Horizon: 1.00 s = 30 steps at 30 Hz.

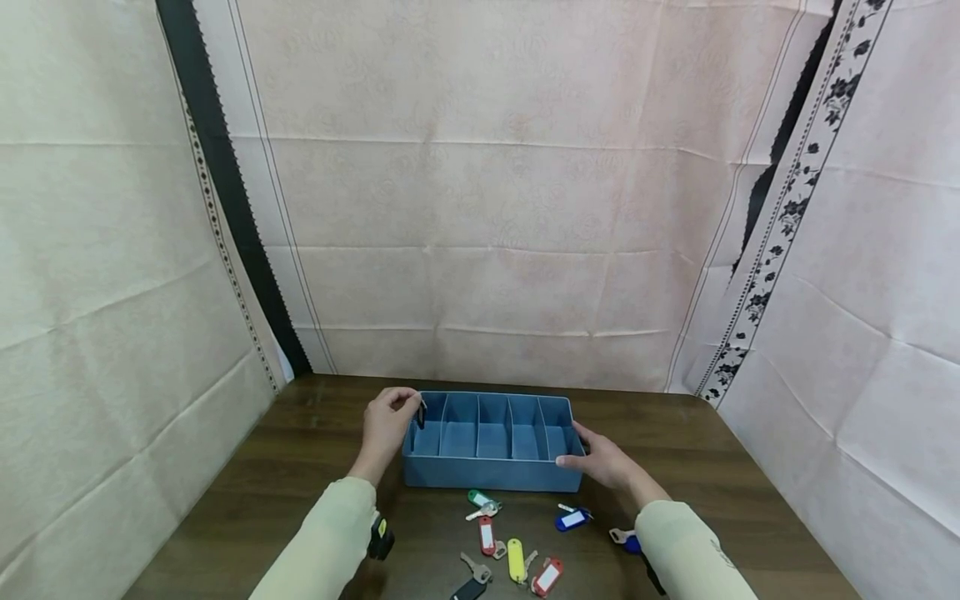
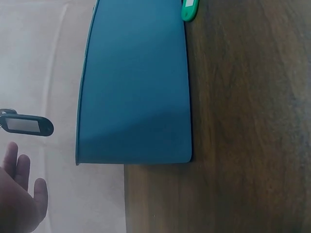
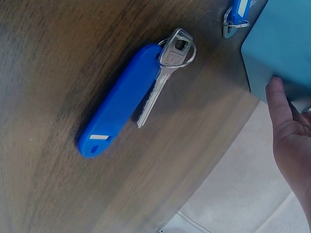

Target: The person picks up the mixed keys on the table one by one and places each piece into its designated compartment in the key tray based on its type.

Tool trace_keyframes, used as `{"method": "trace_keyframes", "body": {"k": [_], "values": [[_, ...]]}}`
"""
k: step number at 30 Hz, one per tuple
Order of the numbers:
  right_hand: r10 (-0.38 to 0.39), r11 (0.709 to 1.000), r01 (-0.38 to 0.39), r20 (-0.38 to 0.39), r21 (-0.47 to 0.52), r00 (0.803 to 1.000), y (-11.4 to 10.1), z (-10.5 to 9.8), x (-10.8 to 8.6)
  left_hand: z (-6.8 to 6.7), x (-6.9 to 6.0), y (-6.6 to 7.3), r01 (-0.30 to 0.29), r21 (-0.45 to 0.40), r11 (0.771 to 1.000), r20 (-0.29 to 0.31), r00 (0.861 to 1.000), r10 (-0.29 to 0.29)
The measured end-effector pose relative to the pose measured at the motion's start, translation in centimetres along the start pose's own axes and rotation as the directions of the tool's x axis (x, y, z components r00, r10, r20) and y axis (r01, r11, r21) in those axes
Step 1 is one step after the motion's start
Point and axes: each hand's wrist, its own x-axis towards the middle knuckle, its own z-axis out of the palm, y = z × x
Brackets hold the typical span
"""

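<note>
A blue organizer box (image 1: 495, 473) with several compartments in a row stands on the table. My left hand (image 1: 387, 427) pinches a key with a black key tag (image 1: 422, 415), which hangs over the leftmost compartment. In the left wrist view the black tag (image 2: 26, 125) dangles beyond the box's top edge, above some fingers (image 2: 41, 196) of that hand; the pinch itself is out of that view. My right hand (image 1: 611, 460) holds the box's right end, thumb over the front rim and fingers at the end wall. The right wrist view shows a finger (image 3: 278, 99) against the blue wall.
In front of the box lie keys with tags: green (image 1: 480, 498), red (image 1: 487, 535), yellow (image 1: 516, 560), another red (image 1: 548, 575), black (image 1: 470, 589) and blue (image 1: 573, 520). Another blue-tagged key (image 3: 121, 99) lies by my right forearm. Pale cloth walls (image 1: 480, 208) surround the wooden table.
</note>
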Motion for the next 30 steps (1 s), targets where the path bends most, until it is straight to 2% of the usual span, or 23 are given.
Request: {"method": "trace_keyframes", "body": {"k": [13,21,30], "values": [[0.004,1.0,-0.004,-0.004,-0.006,1.0,-0.1,0.1,0.0,1.2,0.9,-0.6,0.05,-0.038,0.998,-0.005,0.999,-0.05],[0.005,1.0,-0.005,-0.002,-0.013,1.0,-0.1,0.0,0.0,1.6,1.3,-1.2,0.075,-0.006,0.997,-0.002,0.997,-0.075],[0.015,1.0,-0.015,-0.005,0.004,1.0,-0.1,0.1,-0.1,2.0,1.6,-1.6,0.05,0.041,0.998,-0.015,0.999,-0.05]]}}
